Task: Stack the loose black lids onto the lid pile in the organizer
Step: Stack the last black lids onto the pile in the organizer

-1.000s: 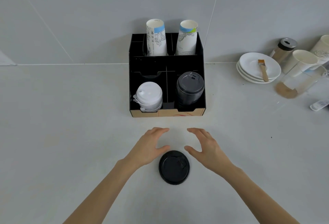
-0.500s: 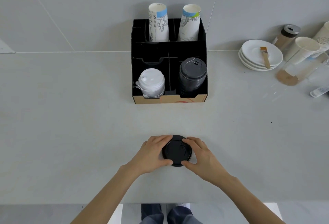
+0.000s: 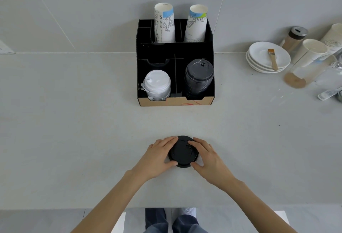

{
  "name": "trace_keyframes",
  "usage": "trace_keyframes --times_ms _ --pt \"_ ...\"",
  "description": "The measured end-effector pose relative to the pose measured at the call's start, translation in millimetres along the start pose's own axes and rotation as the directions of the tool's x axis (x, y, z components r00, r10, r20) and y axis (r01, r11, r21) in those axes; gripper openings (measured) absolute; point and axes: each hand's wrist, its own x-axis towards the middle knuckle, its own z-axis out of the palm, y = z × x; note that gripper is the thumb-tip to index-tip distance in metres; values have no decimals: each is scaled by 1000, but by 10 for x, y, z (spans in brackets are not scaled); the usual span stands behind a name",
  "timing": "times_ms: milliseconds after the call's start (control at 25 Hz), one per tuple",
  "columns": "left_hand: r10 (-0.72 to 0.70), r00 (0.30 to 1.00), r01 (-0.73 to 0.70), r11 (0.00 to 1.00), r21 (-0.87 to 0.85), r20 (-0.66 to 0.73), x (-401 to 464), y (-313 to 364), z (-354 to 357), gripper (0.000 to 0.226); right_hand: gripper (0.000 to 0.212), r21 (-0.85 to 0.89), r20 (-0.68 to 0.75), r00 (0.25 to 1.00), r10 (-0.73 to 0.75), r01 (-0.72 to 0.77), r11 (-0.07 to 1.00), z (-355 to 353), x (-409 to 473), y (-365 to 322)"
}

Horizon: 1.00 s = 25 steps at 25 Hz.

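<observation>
A loose black lid [image 3: 182, 152] lies on the grey counter near its front edge. My left hand [image 3: 159, 156] grips its left rim and my right hand [image 3: 205, 156] grips its right rim, fingers curled over the edges. Farther back stands the black organizer [image 3: 174, 47]. Its front right compartment holds the pile of black lids [image 3: 199, 77], and the front left one holds a stack of white lids [image 3: 157, 85].
Two tall paper cup stacks [image 3: 164, 22] stand in the organizer's back compartments. At the right are stacked white plates [image 3: 259, 60] with a small brush [image 3: 272, 59], a shaker jar [image 3: 294, 36], paper cups and a clear cup [image 3: 307, 70]. The counter's front edge [image 3: 55, 208] is close below my arms.
Both hands moved from open beside the lid to closed on its rim. The camera view tilted down, so the organizer sits farther up in the frame.
</observation>
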Motion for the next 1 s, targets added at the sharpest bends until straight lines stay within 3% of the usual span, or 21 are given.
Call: trace_keyframes --times_ms 440,1000 --pt "75 955 -103 991 -83 -288 196 146 -555 65 51 51 -217 969 -115 130 990 -437 335 -239" --pt "78 865 -159 979 -124 -495 847 446 -1035 59 41 37 -389 906 -167 197 980 -1045 900 -361"
